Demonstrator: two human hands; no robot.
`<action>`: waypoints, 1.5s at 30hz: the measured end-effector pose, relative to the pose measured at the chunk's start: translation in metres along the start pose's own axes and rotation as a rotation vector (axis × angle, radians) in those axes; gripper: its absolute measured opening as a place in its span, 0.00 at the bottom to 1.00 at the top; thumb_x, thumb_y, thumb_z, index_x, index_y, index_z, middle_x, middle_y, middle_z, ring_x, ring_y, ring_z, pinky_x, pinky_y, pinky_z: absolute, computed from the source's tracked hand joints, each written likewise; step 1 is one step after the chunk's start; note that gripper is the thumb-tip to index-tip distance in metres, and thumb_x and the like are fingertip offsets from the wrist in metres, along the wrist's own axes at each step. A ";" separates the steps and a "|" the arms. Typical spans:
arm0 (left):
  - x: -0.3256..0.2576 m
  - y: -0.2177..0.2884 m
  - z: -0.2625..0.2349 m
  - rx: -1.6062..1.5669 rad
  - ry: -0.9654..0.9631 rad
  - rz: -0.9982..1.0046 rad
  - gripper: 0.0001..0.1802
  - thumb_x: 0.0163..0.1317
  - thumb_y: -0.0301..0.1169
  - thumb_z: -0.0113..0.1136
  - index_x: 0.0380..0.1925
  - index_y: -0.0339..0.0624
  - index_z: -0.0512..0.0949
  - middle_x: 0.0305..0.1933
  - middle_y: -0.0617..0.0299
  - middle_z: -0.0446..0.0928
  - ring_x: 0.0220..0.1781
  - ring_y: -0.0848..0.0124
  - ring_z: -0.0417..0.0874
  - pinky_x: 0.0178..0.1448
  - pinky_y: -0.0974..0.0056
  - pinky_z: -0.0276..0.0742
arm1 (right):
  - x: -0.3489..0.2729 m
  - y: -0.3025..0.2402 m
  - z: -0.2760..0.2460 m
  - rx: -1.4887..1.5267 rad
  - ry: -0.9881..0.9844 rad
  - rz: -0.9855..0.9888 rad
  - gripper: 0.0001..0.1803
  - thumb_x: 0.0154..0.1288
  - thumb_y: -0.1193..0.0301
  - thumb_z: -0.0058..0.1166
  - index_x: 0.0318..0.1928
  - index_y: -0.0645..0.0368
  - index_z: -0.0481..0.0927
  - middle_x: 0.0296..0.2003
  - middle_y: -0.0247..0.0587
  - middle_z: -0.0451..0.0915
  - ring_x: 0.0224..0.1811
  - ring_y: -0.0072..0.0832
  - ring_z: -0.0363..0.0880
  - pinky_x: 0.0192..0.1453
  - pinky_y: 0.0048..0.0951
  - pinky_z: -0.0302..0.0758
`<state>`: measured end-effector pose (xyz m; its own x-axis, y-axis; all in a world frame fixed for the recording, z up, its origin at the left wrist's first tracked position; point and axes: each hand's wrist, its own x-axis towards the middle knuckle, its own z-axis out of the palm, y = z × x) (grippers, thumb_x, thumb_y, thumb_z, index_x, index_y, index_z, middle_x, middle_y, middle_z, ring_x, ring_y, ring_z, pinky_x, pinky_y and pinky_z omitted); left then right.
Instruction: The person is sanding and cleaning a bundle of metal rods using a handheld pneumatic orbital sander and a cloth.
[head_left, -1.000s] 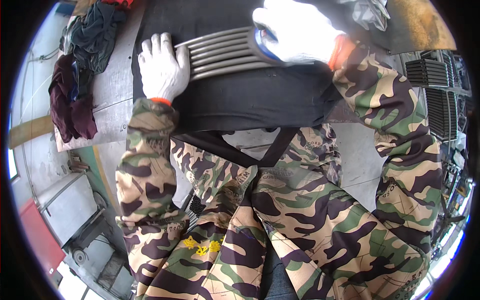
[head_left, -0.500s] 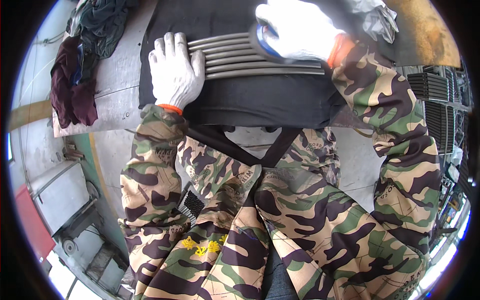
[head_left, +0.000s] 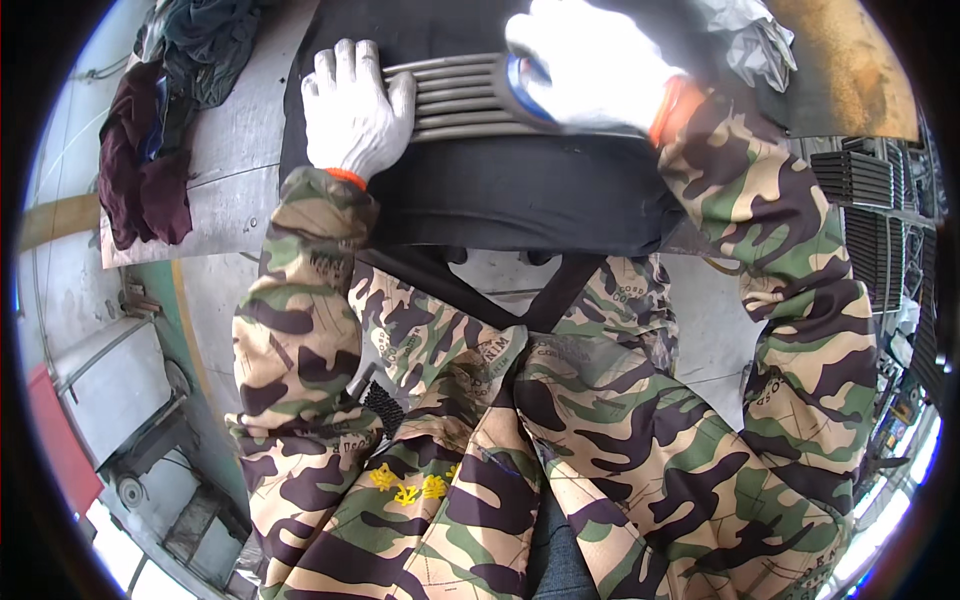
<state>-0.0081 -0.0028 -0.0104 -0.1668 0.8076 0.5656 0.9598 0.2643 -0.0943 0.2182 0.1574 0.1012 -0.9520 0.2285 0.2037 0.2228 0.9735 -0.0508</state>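
A grey ribbed plastic grille [head_left: 465, 95] lies on a black mat [head_left: 520, 190] on the workbench. My left hand [head_left: 352, 108], in a white knit glove, rests flat on the grille's left end, fingers pointing away from me. My right hand [head_left: 590, 65], also in a white glove, is closed around a small blue tool [head_left: 522, 78] and presses it onto the ribs at the grille's right part. Most of the tool is hidden under the glove. Camouflage sleeves cover both forearms.
Dark red and dark green cloths [head_left: 150, 150] lie piled on the grey bench top [head_left: 235, 140] at the left. A crumpled clear plastic bag [head_left: 750, 35] lies at the far right of the mat. Stacked black ribbed grilles [head_left: 865, 200] stand to my right. A rusty brown sheet [head_left: 850, 70] lies behind them.
My left hand has slid right along the bench onto the grille's left end. My right hand stays on the grille with the blue tool.
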 end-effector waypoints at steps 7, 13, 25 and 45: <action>-0.007 0.008 -0.007 -0.038 0.010 0.018 0.27 0.67 0.45 0.61 0.56 0.32 0.79 0.56 0.46 0.79 0.58 0.48 0.78 0.62 0.45 0.73 | 0.003 0.000 0.003 0.028 0.016 -0.021 0.12 0.68 0.63 0.58 0.42 0.58 0.81 0.36 0.54 0.81 0.39 0.53 0.84 0.41 0.53 0.83; -0.022 0.008 -0.027 -0.060 -0.072 -0.035 0.31 0.67 0.46 0.60 0.60 0.31 0.78 0.61 0.42 0.78 0.62 0.44 0.77 0.65 0.42 0.71 | 0.023 -0.004 0.004 0.013 0.019 -0.022 0.12 0.67 0.63 0.57 0.43 0.57 0.82 0.38 0.54 0.82 0.40 0.54 0.84 0.44 0.54 0.83; 0.004 0.011 -0.011 -0.053 -0.126 -0.048 0.29 0.72 0.44 0.59 0.63 0.31 0.77 0.66 0.40 0.78 0.66 0.43 0.77 0.69 0.43 0.72 | 0.025 -0.010 0.005 0.025 0.004 -0.003 0.11 0.68 0.63 0.57 0.43 0.57 0.82 0.39 0.54 0.82 0.41 0.54 0.85 0.44 0.54 0.84; 0.024 -0.017 0.023 0.114 0.028 0.125 0.21 0.68 0.44 0.58 0.50 0.39 0.84 0.53 0.50 0.80 0.56 0.48 0.78 0.57 0.44 0.78 | -0.035 0.040 -0.015 -0.095 -0.055 0.176 0.13 0.68 0.61 0.57 0.44 0.57 0.82 0.40 0.54 0.81 0.45 0.53 0.84 0.48 0.52 0.84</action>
<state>-0.0341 0.0246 -0.0138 -0.0399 0.8231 0.5664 0.9406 0.2222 -0.2566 0.2638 0.1884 0.1069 -0.9059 0.3976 0.1457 0.4035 0.9149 0.0122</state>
